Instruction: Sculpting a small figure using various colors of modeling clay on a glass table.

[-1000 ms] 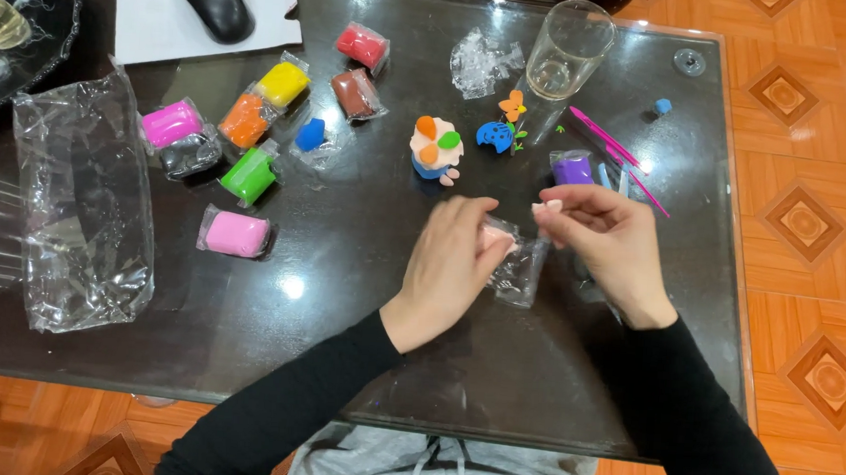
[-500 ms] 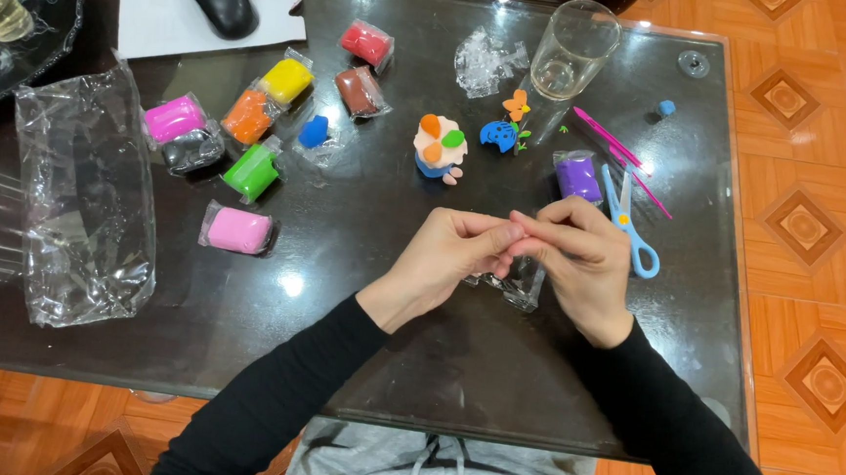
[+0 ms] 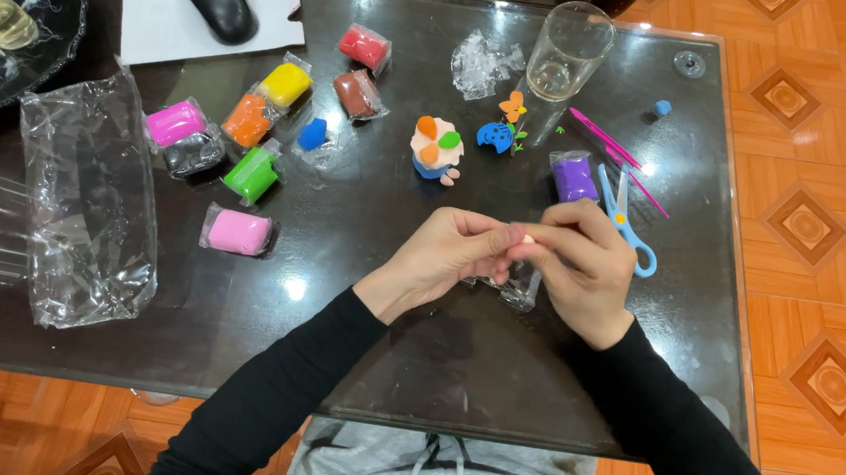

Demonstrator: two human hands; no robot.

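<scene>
pale pink clay lump [image 3: 526,240] sits pinched between my left hand [image 3: 446,258] and right hand [image 3: 578,267], fingertips now met where they were apart a second ago; crumpled clear wrapper [image 3: 518,290] lies beneath, near the purple wrapped clay block [image 3: 574,176].

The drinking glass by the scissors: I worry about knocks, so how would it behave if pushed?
The drinking glass looks tall, narrow and empty, so a high nudge would probably tip it. On the smooth glass tabletop it would likely slide easily. Being clear glass, it seems fragile; once on its side it may roll.
</scene>
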